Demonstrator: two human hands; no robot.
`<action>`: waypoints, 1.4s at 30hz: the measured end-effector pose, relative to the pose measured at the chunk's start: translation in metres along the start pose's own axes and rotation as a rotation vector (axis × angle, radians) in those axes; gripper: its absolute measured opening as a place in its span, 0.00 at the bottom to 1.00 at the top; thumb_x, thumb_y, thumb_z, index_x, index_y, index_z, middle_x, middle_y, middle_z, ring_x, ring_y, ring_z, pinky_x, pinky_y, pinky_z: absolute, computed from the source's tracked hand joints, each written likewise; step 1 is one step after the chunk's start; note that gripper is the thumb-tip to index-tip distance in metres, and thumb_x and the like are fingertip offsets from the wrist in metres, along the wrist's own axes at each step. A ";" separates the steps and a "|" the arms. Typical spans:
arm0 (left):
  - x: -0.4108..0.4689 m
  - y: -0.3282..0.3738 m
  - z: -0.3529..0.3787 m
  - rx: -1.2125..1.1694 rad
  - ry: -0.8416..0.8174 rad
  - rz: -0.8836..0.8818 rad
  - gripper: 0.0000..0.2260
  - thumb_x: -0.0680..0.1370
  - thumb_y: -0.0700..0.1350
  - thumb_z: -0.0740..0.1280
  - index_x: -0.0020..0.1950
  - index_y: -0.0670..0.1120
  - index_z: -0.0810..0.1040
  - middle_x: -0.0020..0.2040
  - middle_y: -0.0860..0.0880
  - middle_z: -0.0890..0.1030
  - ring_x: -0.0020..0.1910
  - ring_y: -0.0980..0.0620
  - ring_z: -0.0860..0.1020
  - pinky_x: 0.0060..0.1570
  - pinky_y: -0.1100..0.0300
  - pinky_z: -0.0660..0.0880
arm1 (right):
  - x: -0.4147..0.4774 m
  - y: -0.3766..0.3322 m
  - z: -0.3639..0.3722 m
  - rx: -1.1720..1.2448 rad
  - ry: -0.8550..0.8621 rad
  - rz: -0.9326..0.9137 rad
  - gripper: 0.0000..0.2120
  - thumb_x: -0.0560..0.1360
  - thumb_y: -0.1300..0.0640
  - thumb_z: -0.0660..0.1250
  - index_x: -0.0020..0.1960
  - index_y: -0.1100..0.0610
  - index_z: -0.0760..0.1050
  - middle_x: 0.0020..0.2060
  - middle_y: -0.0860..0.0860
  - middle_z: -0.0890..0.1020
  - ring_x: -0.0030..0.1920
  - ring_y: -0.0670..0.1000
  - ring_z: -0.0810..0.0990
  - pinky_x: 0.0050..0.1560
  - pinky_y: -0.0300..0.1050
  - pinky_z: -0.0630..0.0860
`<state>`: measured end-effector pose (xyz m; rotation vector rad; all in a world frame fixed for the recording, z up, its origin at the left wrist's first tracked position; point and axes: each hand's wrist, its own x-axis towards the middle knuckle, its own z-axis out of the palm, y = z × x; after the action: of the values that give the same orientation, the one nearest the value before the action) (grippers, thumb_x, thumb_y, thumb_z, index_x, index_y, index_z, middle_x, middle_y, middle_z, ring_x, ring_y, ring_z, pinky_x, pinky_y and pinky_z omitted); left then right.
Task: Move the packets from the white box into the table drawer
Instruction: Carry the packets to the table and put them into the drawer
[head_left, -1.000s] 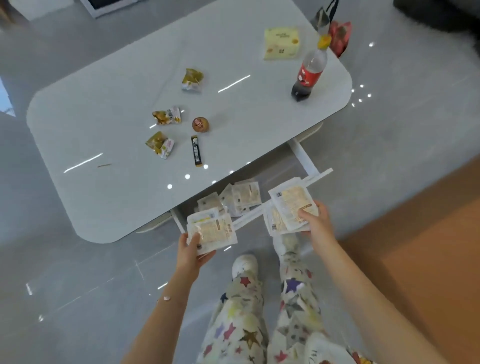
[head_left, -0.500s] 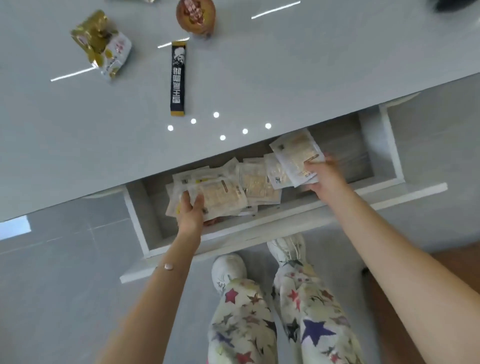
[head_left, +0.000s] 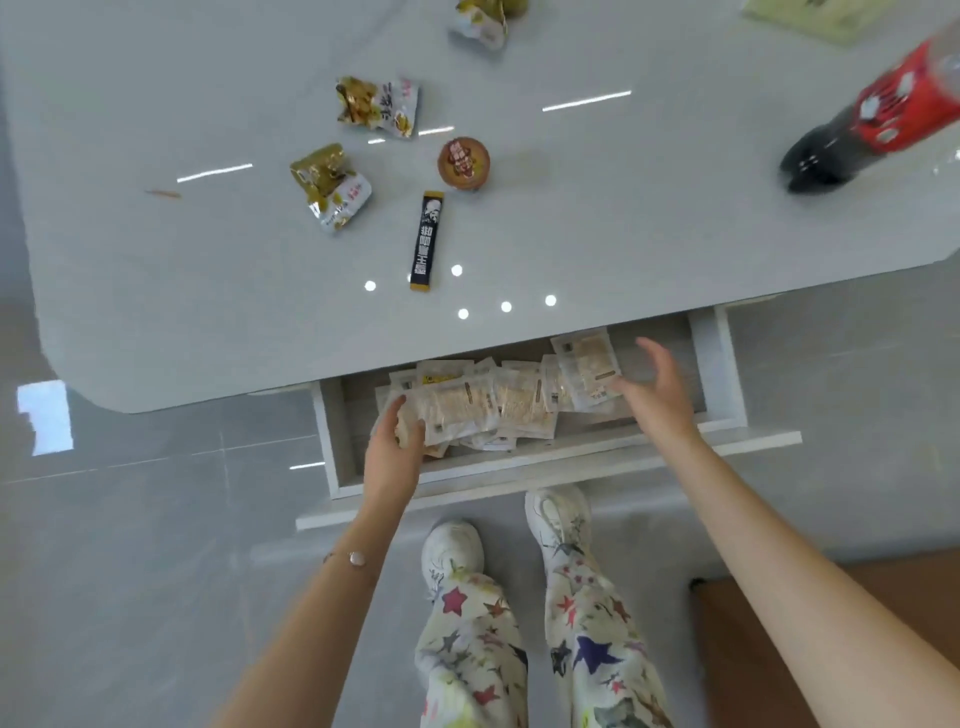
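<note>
The left hand (head_left: 395, 441) pinches a packet (head_left: 452, 408) at the drawer's (head_left: 719, 374) left end while the right hand (head_left: 654, 395) hovers spread and empty: best lay it flat before letting go

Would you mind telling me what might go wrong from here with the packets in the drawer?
1. The packets lie in a loose overlapping heap, so some may catch under the tabletop when the drawer closes.
2. The left hand rests on the heap's edge; withdrawing it could drag packets out.
3. The open right hand might nudge the tilted packet.
</note>
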<state>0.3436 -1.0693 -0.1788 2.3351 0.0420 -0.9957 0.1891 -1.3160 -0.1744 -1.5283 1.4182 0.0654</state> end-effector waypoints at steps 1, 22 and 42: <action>-0.016 0.009 -0.014 0.047 -0.010 0.031 0.21 0.80 0.52 0.61 0.73 0.56 0.64 0.69 0.45 0.72 0.66 0.45 0.72 0.63 0.48 0.73 | -0.017 -0.017 -0.011 -0.080 -0.009 -0.080 0.29 0.74 0.57 0.70 0.72 0.49 0.64 0.70 0.49 0.68 0.71 0.52 0.66 0.65 0.45 0.63; -0.333 0.107 -0.333 0.530 0.488 0.268 0.33 0.76 0.67 0.55 0.78 0.60 0.47 0.79 0.48 0.50 0.78 0.42 0.48 0.75 0.45 0.46 | -0.337 -0.349 -0.057 -1.130 -0.260 -1.098 0.35 0.76 0.38 0.58 0.77 0.44 0.47 0.77 0.51 0.53 0.77 0.57 0.49 0.75 0.57 0.51; -0.475 -0.173 -0.499 0.208 0.891 -0.162 0.34 0.76 0.64 0.62 0.78 0.60 0.51 0.79 0.48 0.53 0.77 0.44 0.50 0.74 0.45 0.50 | -0.642 -0.388 0.221 -1.236 -0.518 -1.732 0.37 0.73 0.42 0.65 0.77 0.45 0.52 0.73 0.53 0.63 0.73 0.58 0.58 0.69 0.54 0.58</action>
<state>0.2823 -0.5687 0.3211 2.8137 0.4994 0.0516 0.4130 -0.7850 0.3535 -2.8829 -0.8964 0.2614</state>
